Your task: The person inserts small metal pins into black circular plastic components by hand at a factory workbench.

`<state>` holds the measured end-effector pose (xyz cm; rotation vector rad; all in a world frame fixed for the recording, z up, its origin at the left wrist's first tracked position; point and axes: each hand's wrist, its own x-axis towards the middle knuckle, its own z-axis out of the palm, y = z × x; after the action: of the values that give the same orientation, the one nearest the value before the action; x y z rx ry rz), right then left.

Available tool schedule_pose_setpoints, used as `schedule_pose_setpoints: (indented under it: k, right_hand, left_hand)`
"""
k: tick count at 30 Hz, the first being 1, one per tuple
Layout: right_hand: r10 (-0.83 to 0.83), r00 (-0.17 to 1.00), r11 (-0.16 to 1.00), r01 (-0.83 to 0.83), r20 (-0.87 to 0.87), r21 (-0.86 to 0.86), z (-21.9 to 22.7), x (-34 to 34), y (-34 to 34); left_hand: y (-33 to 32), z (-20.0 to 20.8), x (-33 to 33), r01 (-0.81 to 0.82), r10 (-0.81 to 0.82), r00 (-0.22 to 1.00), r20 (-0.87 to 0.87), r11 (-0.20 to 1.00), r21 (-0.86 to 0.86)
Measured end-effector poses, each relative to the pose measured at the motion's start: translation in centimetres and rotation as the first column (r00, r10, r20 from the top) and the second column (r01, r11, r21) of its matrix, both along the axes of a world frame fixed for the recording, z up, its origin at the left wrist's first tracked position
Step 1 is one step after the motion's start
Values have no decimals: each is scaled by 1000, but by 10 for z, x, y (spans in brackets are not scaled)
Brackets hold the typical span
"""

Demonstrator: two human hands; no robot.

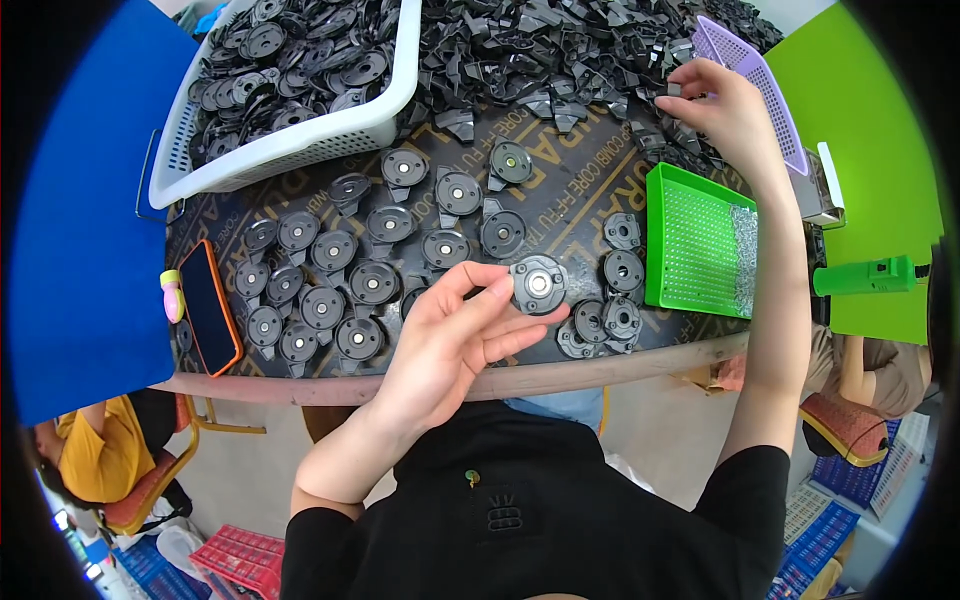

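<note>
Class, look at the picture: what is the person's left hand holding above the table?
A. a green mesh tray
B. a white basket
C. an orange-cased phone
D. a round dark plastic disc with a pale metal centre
D: the left hand pinches the round dark disc at its fingertips.

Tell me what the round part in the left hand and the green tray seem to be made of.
Round part: probably moulded dark grey plastic, matte, with a shiny, likely metal centre. Green tray: likely glossy plastic, with a perforated floor and moulded rim.
</note>
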<state>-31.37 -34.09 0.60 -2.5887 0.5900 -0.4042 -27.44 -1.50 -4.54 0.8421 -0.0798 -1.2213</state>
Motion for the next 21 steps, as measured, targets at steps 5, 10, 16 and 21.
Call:
schedule_pose_setpoints:
  k: [5, 10, 16, 21]
  right_hand:
    - [203, 858, 608, -488, 472, 626, -11, -45, 111]
    - [298, 865, 826, -446, 403, 346, -38, -61, 139]
    - [277, 895, 863, -391, 349, 318, -43, -68, 141]
    - [264, 912, 806, -388, 314, 447, -43, -70, 141]
  left_hand:
    - [-7, -3, -1, 11, -12, 999, -30, 1000, -15]
    - [-10, -4, -6, -20, 18, 999, -38, 998, -56]
    - [-8, -1, -8, -12, 11, 1000, -15, 999, -35]
    - [-7, 2, -5, 6, -8, 999, -54, 999, -38]
